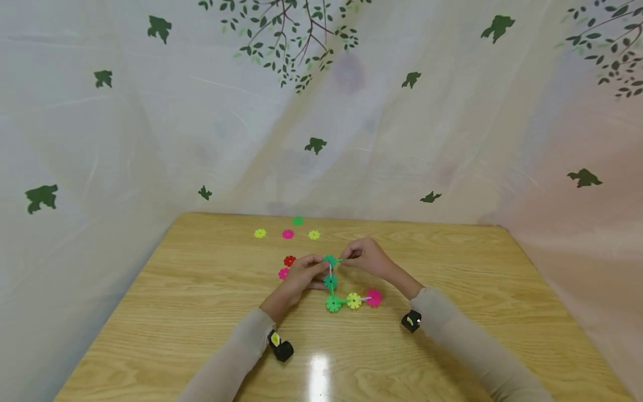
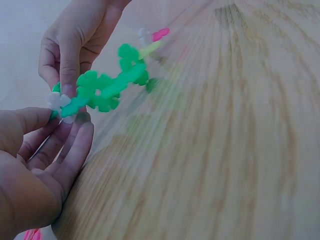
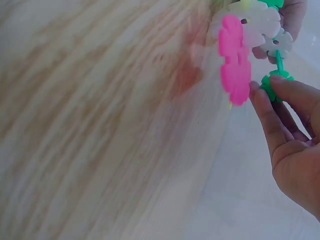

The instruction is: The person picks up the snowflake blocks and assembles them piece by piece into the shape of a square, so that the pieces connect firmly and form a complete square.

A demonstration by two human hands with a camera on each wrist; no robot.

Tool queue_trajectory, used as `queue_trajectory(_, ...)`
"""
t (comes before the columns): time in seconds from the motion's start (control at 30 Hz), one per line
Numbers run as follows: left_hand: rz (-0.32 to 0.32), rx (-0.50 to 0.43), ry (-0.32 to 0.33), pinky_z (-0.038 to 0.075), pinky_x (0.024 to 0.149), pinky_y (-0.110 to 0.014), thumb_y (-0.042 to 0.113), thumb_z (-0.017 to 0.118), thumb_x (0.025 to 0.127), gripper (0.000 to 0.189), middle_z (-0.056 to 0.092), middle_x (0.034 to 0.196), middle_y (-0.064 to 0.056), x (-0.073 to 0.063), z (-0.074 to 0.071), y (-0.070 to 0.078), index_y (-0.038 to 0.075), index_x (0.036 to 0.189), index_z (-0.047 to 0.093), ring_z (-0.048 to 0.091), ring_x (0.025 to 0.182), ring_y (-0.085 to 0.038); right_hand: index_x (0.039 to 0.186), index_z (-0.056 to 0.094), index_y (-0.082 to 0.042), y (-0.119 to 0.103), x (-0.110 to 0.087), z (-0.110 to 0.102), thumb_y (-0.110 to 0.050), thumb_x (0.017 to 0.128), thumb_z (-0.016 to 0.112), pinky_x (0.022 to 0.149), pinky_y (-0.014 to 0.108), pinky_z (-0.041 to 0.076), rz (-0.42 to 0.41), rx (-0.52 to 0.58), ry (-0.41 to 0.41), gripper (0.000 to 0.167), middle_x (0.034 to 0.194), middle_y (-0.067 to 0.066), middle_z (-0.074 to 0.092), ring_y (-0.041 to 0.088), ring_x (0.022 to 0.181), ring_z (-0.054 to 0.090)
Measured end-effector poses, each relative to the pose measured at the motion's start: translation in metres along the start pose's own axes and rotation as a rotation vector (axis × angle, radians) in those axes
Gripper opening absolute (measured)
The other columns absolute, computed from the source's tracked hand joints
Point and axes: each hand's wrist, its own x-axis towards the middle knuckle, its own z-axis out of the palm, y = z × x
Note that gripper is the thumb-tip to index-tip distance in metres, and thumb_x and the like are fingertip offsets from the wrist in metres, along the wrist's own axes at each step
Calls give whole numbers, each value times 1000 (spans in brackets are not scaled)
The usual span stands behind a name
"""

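Note:
A chain of interlocked plastic snowflake discs is held up over the table, bent like an L. Along its lower arm are a green disc (image 1: 334, 304), a yellow disc (image 1: 354, 301) and a pink disc (image 1: 374, 298); more green discs and white ones (image 3: 257, 25) join them. My left hand (image 1: 300, 277) pinches the upper part of the chain near a white disc (image 2: 57, 102), between thumb and fingers. From the other side my right hand (image 1: 369, 258) pinches a green disc (image 3: 272, 87) edge-on at the chain's upper end. The fingers partly hide the joint.
Loose discs lie beyond the hands: a green one (image 1: 298, 221), two yellow ones (image 1: 259, 233) and a pink one (image 1: 288, 234). By the left hand are a red disc (image 1: 289, 261) and another pink one (image 1: 283, 273). A curtain (image 1: 351, 167) hangs behind the wooden table (image 1: 201, 335).

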Motion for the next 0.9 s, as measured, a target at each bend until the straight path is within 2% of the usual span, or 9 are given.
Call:
queue_trajectory(0.1, 6, 6, 0, 63, 68, -30, 16, 66, 100, 14, 73, 87, 2, 1, 1, -1, 2, 103, 68, 70, 74, -10, 90, 70, 18, -1, 0, 1, 14, 88, 69, 71, 21, 58, -1, -19, -2, 5, 92, 33, 72, 45, 84, 71)
queue_trajectory(0.3, 12, -9, -14, 64, 68, -30, 16, 66, 100, 13, 74, 86, 1, 2, 2, -2, 3, 101, 67, 71, 73, -10, 89, 73, 14, -3, -3, 1, 10, 87, 73, 65, 16, 53, 4, -8, 19, 4, 89, 27, 74, 22, 76, 69)
queue_trajectory(0.37, 15, -3, -24, 64, 69, -30, 16, 66, 99, 13, 74, 85, 1, 2, 2, -2, 3, 99, 67, 71, 72, -11, 87, 75, 11, -3, -3, 0, 7, 86, 75, 65, 16, 53, -2, 2, 17, 4, 88, 25, 75, 18, 75, 68)
queue_trajectory(0.43, 15, 9, -29, 64, 69, -31, 16, 67, 99, 12, 74, 84, 1, 2, 2, -2, 4, 98, 67, 71, 72, -12, 86, 75, 10, -3, -3, -1, 5, 86, 76, 66, 16, 54, -15, 6, 12, 5, 87, 25, 75, 20, 75, 70)
queue_trajectory(0.6, 25, 43, -24, 64, 70, -32, 16, 68, 98, 14, 73, 82, 1, 1, 4, -2, 2, 97, 66, 71, 71, -13, 85, 75, 10, -5, -3, -2, 4, 87, 76, 70, 17, 57, -45, 1, -2, 7, 87, 27, 74, 36, 81, 73)
queue_trajectory(0.67, 26, 49, -16, 64, 69, -32, 16, 67, 98, 14, 72, 82, 0, 0, 5, -1, 2, 96, 66, 70, 71, -13, 85, 75, 10, -6, -3, -2, 4, 87, 75, 71, 18, 58, -47, -4, -5, 6, 87, 27, 74, 39, 82, 73)
queue_trajectory(0.8, 24, 67, -9, 64, 69, -32, 17, 66, 100, 14, 72, 83, 0, 0, 5, -1, 2, 98, 65, 70, 71, -13, 85, 74, 10, -6, -2, -2, 5, 88, 75, 72, 19, 58, -40, -11, -16, 6, 87, 26, 74, 36, 82, 74)
queue_trajectory(0.9, 30, 86, -9, 64, 70, -32, 17, 64, 101, 16, 73, 84, 0, -1, 6, -3, 1, 101, 65, 70, 72, -12, 85, 73, 9, -7, -2, -1, 5, 88, 74, 71, 19, 58, -29, -20, -28, 5, 87, 24, 75, 26, 79, 73)
